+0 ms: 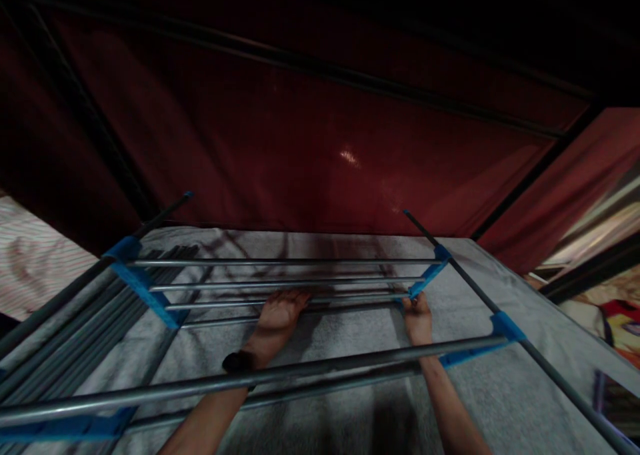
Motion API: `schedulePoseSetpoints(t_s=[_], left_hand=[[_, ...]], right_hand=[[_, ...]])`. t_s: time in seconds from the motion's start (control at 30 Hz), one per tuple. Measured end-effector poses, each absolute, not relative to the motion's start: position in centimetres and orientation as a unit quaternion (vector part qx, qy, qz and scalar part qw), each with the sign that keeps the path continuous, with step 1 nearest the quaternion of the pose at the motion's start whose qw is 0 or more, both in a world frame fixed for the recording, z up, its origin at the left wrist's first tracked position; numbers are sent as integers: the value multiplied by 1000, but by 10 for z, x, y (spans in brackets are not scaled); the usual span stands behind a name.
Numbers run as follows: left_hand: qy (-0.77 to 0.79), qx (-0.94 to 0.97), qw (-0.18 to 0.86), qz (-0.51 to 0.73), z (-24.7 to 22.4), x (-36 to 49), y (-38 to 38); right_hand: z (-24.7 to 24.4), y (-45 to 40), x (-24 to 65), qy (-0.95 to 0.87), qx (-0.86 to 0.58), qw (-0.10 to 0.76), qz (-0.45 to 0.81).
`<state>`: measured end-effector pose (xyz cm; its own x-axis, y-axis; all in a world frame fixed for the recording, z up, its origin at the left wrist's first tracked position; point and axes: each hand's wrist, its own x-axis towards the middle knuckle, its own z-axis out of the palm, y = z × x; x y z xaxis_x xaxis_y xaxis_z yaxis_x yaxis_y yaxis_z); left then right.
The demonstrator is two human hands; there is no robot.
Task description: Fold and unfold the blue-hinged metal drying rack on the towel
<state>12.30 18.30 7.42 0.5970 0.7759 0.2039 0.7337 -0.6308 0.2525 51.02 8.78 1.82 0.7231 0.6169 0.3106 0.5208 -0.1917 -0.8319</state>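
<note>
Grey metal rods [285,262] stretch left to right, crosswise ahead of the forearms. The hands are apart: the left hand [278,316] lies palm-up near mid-span, the right hand [418,320] nearer the blue bracket [425,279]; whether either grips, I cannot tell.

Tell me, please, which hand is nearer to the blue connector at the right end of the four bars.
Right. The right hand is at the lower end of the blue connector; the left hand is further left, midway along the bars.
</note>
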Motion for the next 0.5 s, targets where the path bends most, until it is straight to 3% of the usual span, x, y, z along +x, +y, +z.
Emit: schedulePoseSetpoints(t_s=[0.5], left_hand=[[432, 883, 124, 131, 82, 122, 187]], right_hand=[[36, 85, 497, -386, -780, 491, 29]])
